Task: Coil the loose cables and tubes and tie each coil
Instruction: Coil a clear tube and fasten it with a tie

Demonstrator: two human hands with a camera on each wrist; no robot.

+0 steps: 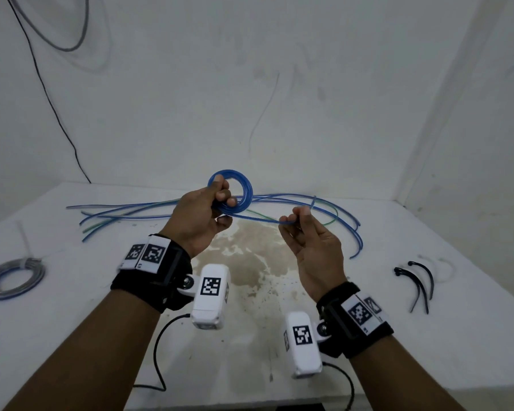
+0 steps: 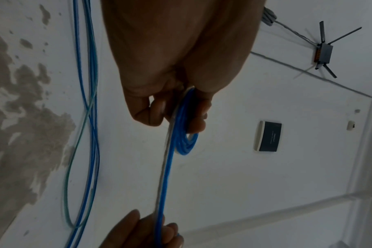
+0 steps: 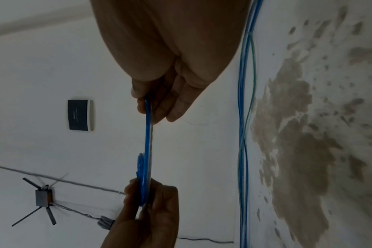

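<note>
Blue tubing is what I'm working with: my left hand (image 1: 204,210) is gripping a small blue coil (image 1: 240,189) of several turns, held up above the white desk (image 1: 72,307), with fingers curled through and around the loops. My right hand (image 1: 307,247) is pinching the free tail (image 1: 261,218) of that same tube between thumb and fingertips, close to its end, so a short straight run is stretching between the two hands. In the left wrist view the turns are lying stacked against each other under the thumb, and the tail is leaving the coil toward the other hand.

Behind the hands, more loose tubes (image 1: 125,213), blue and one green, are lying in long strands across the desk. A grey-blue coil (image 1: 12,277), already bound with a white tie, is sitting at the left edge. Black ties (image 1: 417,284) are lying well apart on the right, with what look like pale ones just beside them.

I'm judging this as the last wrap of the current coil. The next move is calling for laying the remaining tail onto the loops without letting the turns spring apart, then keeping the left grip firm while the right hand goes for a tie. The tube looks springy, so a slack pinch could let the coil unwind.
</note>
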